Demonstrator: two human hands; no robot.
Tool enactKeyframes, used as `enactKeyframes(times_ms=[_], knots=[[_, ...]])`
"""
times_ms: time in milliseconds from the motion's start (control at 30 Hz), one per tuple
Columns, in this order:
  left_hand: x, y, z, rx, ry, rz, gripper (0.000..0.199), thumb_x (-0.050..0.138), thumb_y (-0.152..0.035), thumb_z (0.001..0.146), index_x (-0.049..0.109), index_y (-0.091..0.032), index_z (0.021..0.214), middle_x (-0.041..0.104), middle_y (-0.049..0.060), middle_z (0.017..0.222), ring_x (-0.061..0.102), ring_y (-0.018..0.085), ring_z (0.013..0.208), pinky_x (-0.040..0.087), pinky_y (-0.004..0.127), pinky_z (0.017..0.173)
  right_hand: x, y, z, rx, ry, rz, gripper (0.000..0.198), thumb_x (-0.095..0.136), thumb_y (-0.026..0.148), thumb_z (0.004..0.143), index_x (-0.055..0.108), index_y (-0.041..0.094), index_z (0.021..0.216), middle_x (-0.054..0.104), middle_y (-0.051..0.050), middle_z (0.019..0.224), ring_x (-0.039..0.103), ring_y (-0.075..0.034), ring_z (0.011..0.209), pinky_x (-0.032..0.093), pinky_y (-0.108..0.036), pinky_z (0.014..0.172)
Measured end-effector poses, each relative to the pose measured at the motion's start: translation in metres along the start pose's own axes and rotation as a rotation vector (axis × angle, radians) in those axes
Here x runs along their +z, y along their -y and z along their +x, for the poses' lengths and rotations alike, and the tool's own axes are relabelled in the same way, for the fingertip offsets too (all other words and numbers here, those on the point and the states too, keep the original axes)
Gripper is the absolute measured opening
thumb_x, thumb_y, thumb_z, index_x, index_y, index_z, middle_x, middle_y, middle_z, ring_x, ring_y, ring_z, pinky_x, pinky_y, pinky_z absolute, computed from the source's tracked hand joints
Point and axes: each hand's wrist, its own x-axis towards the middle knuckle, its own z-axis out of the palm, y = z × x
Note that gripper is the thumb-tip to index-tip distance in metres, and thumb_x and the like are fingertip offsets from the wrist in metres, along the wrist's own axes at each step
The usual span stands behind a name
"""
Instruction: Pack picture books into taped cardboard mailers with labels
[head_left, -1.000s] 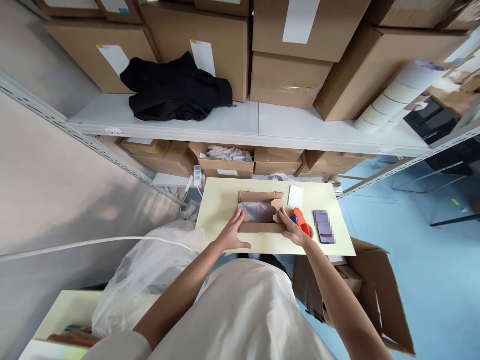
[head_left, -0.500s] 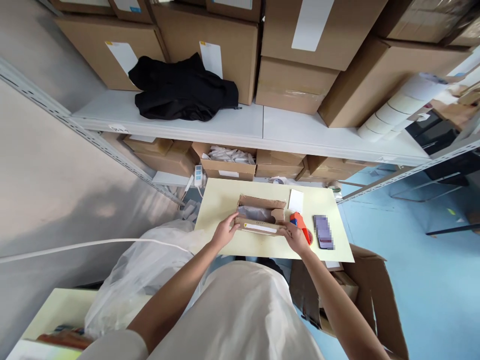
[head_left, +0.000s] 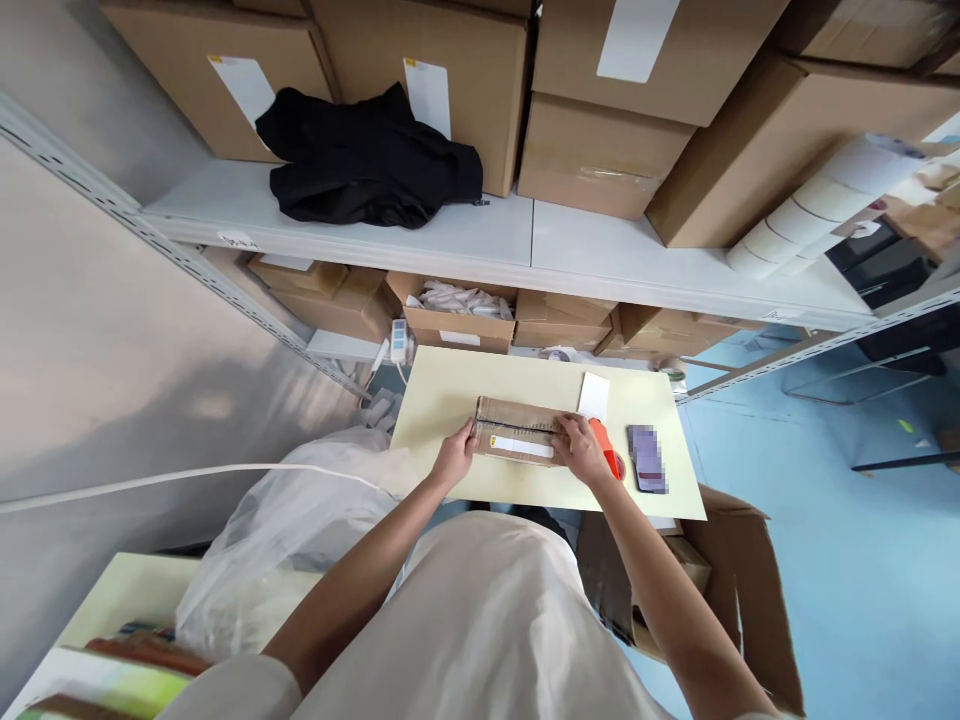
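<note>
A small cardboard box (head_left: 517, 420) with a white label on its near flap lies on the pale yellow table (head_left: 435, 390). Its top flaps are folded down and meet at a dark seam. My left hand (head_left: 454, 455) grips the box's left end, fingers wrapped at the corner. At the right end, my right hand (head_left: 583, 447) presses on the top with its fingers bent over the flaps. Just beyond that hand lies a red tape dispenser (head_left: 606, 445), partly hidden by it. What is inside the box is hidden.
A phone (head_left: 646, 458) and a white card (head_left: 594, 395) lie on the table's right side. Behind it stands a shelf (head_left: 480, 235) with cardboard boxes, a black garment (head_left: 367, 165) and paper rolls (head_left: 817, 210). A plastic bag (head_left: 292, 520) is at left, an open carton (head_left: 750, 590) at lower right.
The box's flaps, raised before with the inside showing, are now folded down over the top. My right hand has moved up from the near right corner onto the flaps.
</note>
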Motion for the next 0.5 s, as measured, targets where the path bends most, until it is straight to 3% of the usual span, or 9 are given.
enactKeyframes(times_ms=[67,133,233,367,500], knots=[[0.001,-0.003,-0.004,0.017,0.003,0.062,0.053,0.038,-0.024,0.09,0.035,-0.014,0.142,0.057,0.015,0.131,0.054,0.025,0.121,0.044,0.038,0.1,0.009,0.003,-0.008,0.001,-0.005,-0.055,0.05,0.045,0.031,0.088,0.041,0.02,0.137,0.041,-0.014,0.141,0.041,-0.03,0.13,0.041,-0.048,0.102],[0.001,-0.01,-0.005,0.083,-0.017,0.164,0.056,0.036,-0.025,0.09,0.029,-0.011,0.144,0.039,0.018,0.145,0.038,0.027,0.134,0.038,0.041,0.106,0.016,0.005,-0.013,0.025,-0.009,-0.091,0.051,0.04,0.03,0.091,0.036,0.019,0.141,0.033,-0.013,0.148,0.031,-0.03,0.136,0.038,-0.049,0.104],[-0.002,-0.03,0.0,0.301,0.028,0.372,0.06,0.04,-0.03,0.089,0.028,-0.011,0.145,0.019,0.016,0.154,0.013,0.03,0.143,0.019,0.05,0.114,0.02,0.009,-0.014,0.051,0.005,-0.111,0.052,0.036,0.03,0.092,0.033,0.018,0.143,0.028,-0.013,0.152,0.023,-0.03,0.14,0.034,-0.051,0.106],[-0.002,-0.053,0.014,0.563,0.203,0.559,0.073,0.053,-0.041,0.084,0.025,-0.015,0.146,0.023,0.014,0.153,0.013,0.03,0.143,0.002,0.051,0.116,0.018,0.012,-0.011,0.058,0.017,-0.087,0.053,0.034,0.031,0.093,0.033,0.016,0.143,0.029,-0.014,0.151,0.024,-0.029,0.14,0.033,-0.049,0.108],[0.004,-0.051,0.026,0.508,0.199,0.674,0.084,0.055,-0.058,0.079,0.028,-0.013,0.145,0.028,0.017,0.151,0.019,0.033,0.142,0.003,0.054,0.115,0.014,0.004,-0.021,0.079,-0.002,-0.034,0.056,0.032,0.036,0.093,0.029,0.015,0.145,0.03,-0.014,0.15,0.027,-0.027,0.139,0.034,-0.044,0.107]])
